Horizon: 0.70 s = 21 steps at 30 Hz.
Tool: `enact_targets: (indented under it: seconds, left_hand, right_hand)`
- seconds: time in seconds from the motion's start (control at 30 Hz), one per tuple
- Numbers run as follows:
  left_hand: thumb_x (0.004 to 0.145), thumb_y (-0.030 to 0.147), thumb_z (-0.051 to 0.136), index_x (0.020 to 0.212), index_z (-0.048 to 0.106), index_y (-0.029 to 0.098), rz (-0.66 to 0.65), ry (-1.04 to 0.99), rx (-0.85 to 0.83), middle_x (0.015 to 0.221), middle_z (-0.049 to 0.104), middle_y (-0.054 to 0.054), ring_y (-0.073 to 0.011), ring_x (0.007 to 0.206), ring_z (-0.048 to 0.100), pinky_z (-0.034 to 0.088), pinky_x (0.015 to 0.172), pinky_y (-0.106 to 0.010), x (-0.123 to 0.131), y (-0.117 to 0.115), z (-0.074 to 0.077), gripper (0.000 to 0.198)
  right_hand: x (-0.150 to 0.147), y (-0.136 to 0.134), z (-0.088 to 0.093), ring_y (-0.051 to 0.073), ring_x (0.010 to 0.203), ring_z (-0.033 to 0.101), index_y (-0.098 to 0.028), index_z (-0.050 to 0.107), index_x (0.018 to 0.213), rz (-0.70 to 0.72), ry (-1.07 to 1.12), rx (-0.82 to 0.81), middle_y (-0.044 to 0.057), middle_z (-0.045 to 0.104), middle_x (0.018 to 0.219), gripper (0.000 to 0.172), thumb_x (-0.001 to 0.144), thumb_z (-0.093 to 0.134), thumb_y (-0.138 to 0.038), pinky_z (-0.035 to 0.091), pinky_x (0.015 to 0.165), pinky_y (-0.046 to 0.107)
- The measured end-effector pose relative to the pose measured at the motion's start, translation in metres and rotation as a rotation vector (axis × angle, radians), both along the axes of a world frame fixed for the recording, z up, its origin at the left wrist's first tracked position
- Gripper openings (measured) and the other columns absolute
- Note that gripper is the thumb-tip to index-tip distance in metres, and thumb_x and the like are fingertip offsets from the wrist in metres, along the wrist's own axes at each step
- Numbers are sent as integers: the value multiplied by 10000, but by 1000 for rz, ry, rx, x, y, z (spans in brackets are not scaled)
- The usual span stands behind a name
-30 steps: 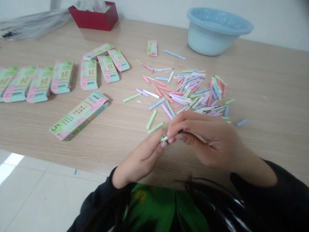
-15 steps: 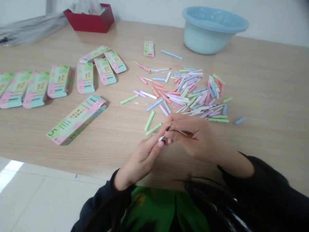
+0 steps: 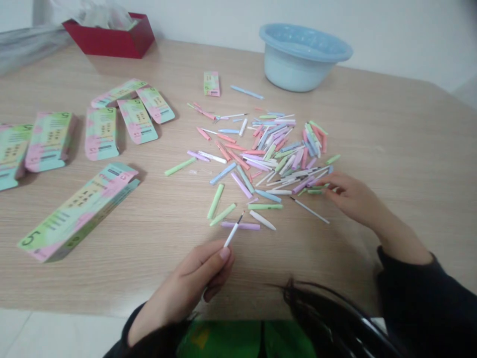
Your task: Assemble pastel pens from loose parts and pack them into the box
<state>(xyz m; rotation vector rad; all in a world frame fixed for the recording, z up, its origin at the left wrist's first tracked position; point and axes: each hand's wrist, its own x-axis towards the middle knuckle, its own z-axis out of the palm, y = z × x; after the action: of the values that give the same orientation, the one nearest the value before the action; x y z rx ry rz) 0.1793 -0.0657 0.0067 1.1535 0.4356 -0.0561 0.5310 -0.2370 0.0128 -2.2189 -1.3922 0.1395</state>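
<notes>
The left hand point(image 3: 197, 278) is closed in a pinch, thumb and forefinger gripping the near end of a thin white stick point(image 3: 233, 231) whose dark tip points away and to the right, raised just above the desk point(image 3: 391, 134) near its near edge. The right hand point(image 3: 350, 194) lies further right with its fingers curled down onto the near right edge of the pile of pastel pieces point(image 3: 276, 144), touching a green piece point(image 3: 315, 190); I cannot tell whether it pinches that piece or only rests on it. Just beyond the stick's tip lie a purple piece point(image 3: 240, 225) and a white tapered piece point(image 3: 263, 220), with two loose green tubes point(image 3: 215, 201) to their left and another thin white rod point(image 3: 309, 210) near the right hand. The pile spreads across the middle of the desk in pink, green, blue, purple and white. To the left lies a long pastel carton point(image 3: 78, 211), and further left and beyond it are several flat cartons point(image 3: 100, 132) of the same print. At the far side stand a light blue basin point(image 3: 303, 54) and, far left, a red box point(image 3: 112, 37).
</notes>
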Motion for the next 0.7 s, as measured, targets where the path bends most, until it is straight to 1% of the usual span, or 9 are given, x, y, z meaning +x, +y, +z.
enact_targets:
  seconds: [0.07, 0.13, 0.23, 0.37, 0.47, 0.53, 0.6, 0.67, 0.7]
  left_hand:
    - [1013, 559, 482, 707, 459, 196, -20, 53, 2, 598, 359, 60, -94, 509, 315, 238, 455, -233, 4, -4, -1, 475]
    - [1009, 576, 487, 708, 461, 198, -15, 111, 33, 590, 354, 64, -95, 504, 317, 227, 452, -234, 7, -8, -2, 484]
    - [1001, 584, 498, 698, 467, 200, 1, 155, 66, 571, 353, 66, -97, 489, 307, 212, 445, -240, 7, -9, -4, 490]
    - [990, 589, 514, 672, 480, 197, 35, 179, 86, 568, 383, 54, -103, 500, 321, 223, 451, -241, 5, -9, -7, 506]
    - [978, 590, 535, 657, 477, 200, 65, 196, 100, 567, 383, 50, -110, 506, 330, 242, 453, -236, 6, -9, -9, 508]
    - [977, 590, 537, 650, 486, 201, 82, 196, 119, 568, 394, 45, -116, 512, 350, 282, 464, -232, 8, -8, -9, 511]
    - [973, 584, 544, 679, 557, 197, 96, 181, 170, 600, 483, 21, -141, 567, 444, 374, 517, -236, 10, -7, -7, 486]
    - [963, 566, 566, 781, 670, 200, 99, 176, 235, 689, 609, -13, -192, 697, 565, 484, 639, -267, 11, -7, -4, 423]
    - [957, 560, 578, 845, 715, 206, 106, 188, 267, 734, 654, -27, -222, 772, 608, 521, 707, -294, 10, -7, -2, 396]
  right_hand:
    - [0, -1, -10, 240, 824, 659, -202, 757, 972, 55, -9, -8, 101, 711, 967, 220, 880, 558, -231, 520, 666, 367]
    - [-6, 5, -11, 246, 868, 651, -189, 757, 988, 95, -28, -10, 103, 690, 978, 221, 905, 554, -218, 524, 721, 380]
    - [-18, 20, -3, 238, 898, 644, -184, 750, 996, 158, -47, -13, 92, 657, 976, 211, 931, 549, -183, 517, 799, 385]
    - [-33, 44, 8, 218, 900, 646, -180, 726, 976, 307, -7, -32, 75, 627, 978, 160, 931, 574, -154, 509, 837, 367]
    - [-36, 63, 11, 217, 911, 641, -166, 719, 993, 371, -15, -60, 83, 631, 996, 219, 911, 537, -77, 497, 839, 353]
    - [-34, 76, 12, 218, 910, 638, -159, 724, 1003, 387, -39, -80, 88, 633, 1000, 251, 907, 516, -58, 487, 841, 346]
    - [-29, 90, 14, 220, 898, 635, -147, 731, 999, 386, -56, -115, 93, 631, 996, 237, 911, 524, -73, 479, 844, 342]
    - [-24, 103, 17, 221, 888, 631, -130, 737, 986, 381, -75, -156, 103, 629, 993, 219, 910, 537, -85, 472, 845, 341]
    - [-22, 109, 18, 220, 883, 627, -124, 740, 979, 387, -86, -176, 108, 629, 993, 215, 908, 541, -87, 469, 844, 340]
